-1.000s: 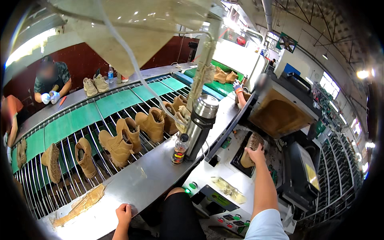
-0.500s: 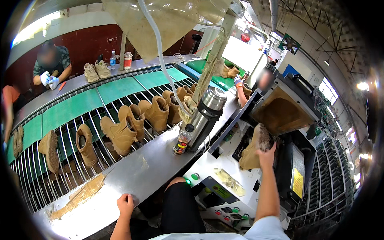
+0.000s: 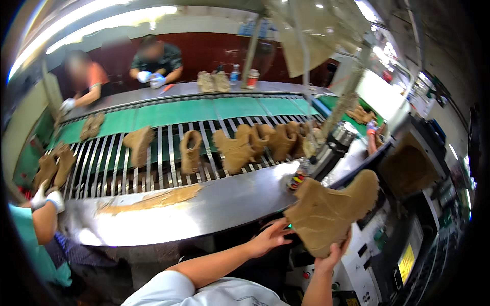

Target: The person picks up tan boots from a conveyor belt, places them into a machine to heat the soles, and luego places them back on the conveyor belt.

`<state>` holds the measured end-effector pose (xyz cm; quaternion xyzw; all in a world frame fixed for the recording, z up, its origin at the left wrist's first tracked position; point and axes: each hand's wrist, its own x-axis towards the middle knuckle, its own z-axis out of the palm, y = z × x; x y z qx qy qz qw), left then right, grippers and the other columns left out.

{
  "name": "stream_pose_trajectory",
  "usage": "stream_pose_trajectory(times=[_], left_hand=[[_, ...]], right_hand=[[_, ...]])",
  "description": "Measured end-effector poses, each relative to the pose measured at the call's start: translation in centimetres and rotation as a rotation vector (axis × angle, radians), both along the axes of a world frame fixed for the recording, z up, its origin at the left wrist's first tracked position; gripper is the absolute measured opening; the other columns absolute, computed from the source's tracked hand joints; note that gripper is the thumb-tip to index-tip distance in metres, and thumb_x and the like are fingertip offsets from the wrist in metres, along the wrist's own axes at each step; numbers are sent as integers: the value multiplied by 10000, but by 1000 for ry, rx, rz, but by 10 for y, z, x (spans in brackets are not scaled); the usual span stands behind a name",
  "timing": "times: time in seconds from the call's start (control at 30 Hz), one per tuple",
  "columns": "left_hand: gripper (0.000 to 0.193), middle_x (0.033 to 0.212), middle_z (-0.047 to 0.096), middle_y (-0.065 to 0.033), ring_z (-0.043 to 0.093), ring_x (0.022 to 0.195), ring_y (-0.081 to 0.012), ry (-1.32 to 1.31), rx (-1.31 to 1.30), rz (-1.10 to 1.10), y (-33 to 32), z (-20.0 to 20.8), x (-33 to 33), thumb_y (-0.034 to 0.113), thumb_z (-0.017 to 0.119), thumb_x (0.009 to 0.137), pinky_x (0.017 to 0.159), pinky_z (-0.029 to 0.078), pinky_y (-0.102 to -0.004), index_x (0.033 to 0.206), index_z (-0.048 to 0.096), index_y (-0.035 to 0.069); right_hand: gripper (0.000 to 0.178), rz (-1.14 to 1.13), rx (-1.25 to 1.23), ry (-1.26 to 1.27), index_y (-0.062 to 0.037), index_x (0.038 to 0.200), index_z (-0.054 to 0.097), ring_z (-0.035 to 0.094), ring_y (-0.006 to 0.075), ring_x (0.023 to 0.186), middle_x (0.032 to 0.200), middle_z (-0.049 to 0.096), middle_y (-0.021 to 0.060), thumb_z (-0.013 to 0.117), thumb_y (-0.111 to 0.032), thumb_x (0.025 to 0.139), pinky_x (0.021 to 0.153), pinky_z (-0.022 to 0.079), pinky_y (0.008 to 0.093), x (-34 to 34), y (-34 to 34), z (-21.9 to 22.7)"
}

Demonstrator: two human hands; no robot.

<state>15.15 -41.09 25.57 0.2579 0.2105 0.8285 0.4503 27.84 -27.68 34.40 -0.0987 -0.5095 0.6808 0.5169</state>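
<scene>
Pinching a tan boot (image 3: 329,211) by its lower end between thumb and fingers, the right hand (image 3: 331,259) holds it tilted beside the left hand (image 3: 269,238), whose fingers are loosely spread (I cannot tell whether they touch it). Beyond come a metal ledge (image 3: 240,196), a row of boots (image 3: 237,153) on metal bars (image 3: 159,153), a green strip (image 3: 173,117) and, farthest, two people (image 3: 169,58).

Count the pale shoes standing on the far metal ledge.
2: the left shoe and, close beside it, the right shoe, both on the far ledge just left of a clear bottle. None there appears hidden.
</scene>
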Motion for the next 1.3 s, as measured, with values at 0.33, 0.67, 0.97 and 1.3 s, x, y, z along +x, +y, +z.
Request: stream_pose_trajectory(times=[0.33,0.67,0.97,1.3], left_hand=[[677,1266,534,-163,512,1177,-339,-415,-101,883,-241,-41,-84,208,636,713,1031,400,-496,1322,417,9],[552,1144,607,-111,588,1027,-198,45,-643,1383,-313,-84,-307,27,686,757,861,474,-320,1266,479,-19],[726,1205,591,-175,580,1114,-263,482,-1120,1555,-258,-113,-352,114,739,711,930,453,-330,1348,417,-21],[711,1246,505,-193,528,1132,-345,801,-1588,1706,-348,-118,-339,255,745,760,950,443,-405,1335,396,22]], right_hand=[[365,480,968,-795,-41,1103,629,603,284,1031,1063,654,127,690,-171,767,897,469,367,-54,-80,-29],[193,150,803,-1096,-16,872,641,589,279,796,798,608,97,667,-72,690,737,479,381,-20,-44,-172],[124,22,933,-1079,-70,839,645,569,302,748,752,584,95,628,-94,719,703,477,404,-35,-52,-169],[118,17,838,-1123,-60,816,632,546,282,694,716,550,91,633,-68,698,673,470,388,-35,-46,-186]])
